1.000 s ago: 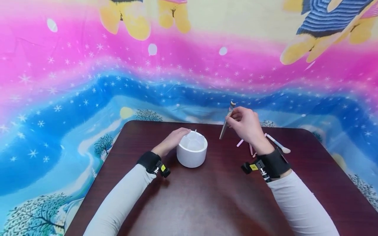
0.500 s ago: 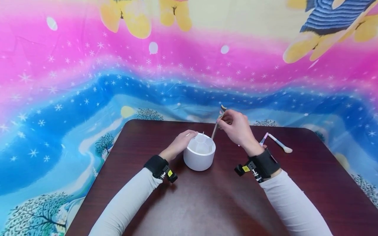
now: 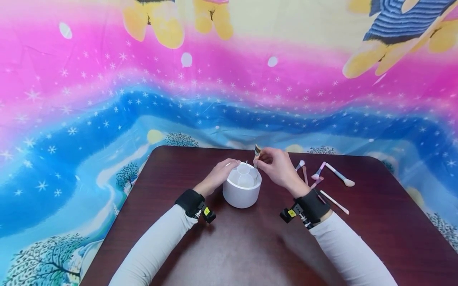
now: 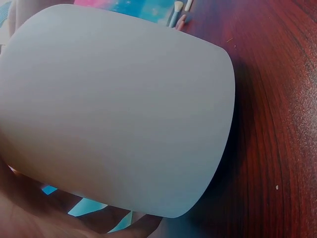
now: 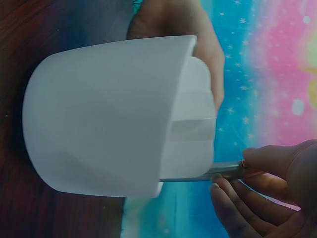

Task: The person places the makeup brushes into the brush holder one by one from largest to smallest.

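Note:
A white round holder (image 3: 241, 195) with a clear divided insert (image 3: 245, 178) stands on the table. My left hand (image 3: 218, 175) holds it from the left, thumb at the rim and fingers along the far wall. On its right side, my right hand (image 3: 278, 167) pinches a makeup brush (image 3: 257, 151) between thumb and fingers. The brush is bristle end up, and its slim metallic handle (image 5: 229, 170) runs down inside the rim in the right wrist view. The handle's lower end is hidden by the holder's wall.
Several makeup brushes lie on the dark wooden table (image 3: 236, 246) to the right, among them a white-and-blue one (image 3: 336, 173), a pink one (image 3: 317, 171) and a thin white one (image 3: 334, 201). A colourful printed cloth (image 3: 229, 91) hangs behind the table.
My right hand has moved left and down, bringing the brush from the air to inside the holder's rim. The left hand and holder have shifted slightly right.

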Demonstrator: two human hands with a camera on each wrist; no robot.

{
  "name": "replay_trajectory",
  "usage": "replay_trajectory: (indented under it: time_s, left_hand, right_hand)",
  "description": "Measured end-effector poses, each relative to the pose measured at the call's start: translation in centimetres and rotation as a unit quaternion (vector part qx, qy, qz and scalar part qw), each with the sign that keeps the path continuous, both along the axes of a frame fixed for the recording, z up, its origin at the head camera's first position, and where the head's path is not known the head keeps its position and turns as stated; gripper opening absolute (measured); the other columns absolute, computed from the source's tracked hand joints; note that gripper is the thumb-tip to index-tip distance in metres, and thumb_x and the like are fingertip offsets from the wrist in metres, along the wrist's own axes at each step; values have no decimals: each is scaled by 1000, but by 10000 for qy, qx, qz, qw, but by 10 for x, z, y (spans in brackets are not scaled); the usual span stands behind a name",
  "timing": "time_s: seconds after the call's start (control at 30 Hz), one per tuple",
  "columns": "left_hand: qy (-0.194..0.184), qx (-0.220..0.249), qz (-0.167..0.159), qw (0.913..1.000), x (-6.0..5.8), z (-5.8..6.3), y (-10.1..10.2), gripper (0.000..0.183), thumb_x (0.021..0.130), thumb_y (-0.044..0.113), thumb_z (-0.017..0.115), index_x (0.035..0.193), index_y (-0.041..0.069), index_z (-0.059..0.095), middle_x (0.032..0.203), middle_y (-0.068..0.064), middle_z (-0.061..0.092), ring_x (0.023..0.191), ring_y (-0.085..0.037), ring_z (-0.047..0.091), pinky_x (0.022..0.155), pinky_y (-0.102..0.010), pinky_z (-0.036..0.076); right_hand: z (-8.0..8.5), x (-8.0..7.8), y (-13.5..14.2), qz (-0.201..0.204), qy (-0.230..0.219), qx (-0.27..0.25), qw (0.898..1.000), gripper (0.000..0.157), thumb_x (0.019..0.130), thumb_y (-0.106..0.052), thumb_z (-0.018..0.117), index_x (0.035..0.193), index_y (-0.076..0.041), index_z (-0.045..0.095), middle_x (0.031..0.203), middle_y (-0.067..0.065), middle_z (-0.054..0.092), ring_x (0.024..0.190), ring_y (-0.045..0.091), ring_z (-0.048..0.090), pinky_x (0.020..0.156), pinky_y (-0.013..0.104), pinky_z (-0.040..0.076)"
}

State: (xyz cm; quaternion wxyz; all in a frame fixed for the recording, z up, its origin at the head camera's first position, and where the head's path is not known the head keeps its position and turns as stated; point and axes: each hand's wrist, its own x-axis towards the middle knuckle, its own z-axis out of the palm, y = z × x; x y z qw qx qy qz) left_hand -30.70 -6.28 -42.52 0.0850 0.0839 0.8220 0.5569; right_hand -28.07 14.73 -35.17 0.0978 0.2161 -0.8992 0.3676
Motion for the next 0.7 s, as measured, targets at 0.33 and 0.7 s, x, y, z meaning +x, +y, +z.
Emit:
replay_trajectory:
  time_s: [0.33, 0.7]
  left_hand:
    - [56, 18, 44, 10000, 1, -1, 1, 46, 91, 56, 46, 121, 24, 59, 121, 4, 56, 112, -14, 46, 97, -44, 36]
    - [151, 74, -31, 9999, 1, -1, 0, 43, 93, 51, 46, 123, 23, 58, 125, 5, 54, 116, -13, 44, 99, -45, 34]
  right_hand:
    - [-14, 2, -1, -90, -80, 372, 9992, 9, 87, -23, 68, 91, -15, 70, 82, -1, 65, 70, 13, 57, 59, 32, 49]
    - [-6, 4, 17, -259, -62, 404, 9988, 21, 87, -28, 68, 100, -12, 69, 90, 0, 66, 76, 14, 58, 64, 36, 50]
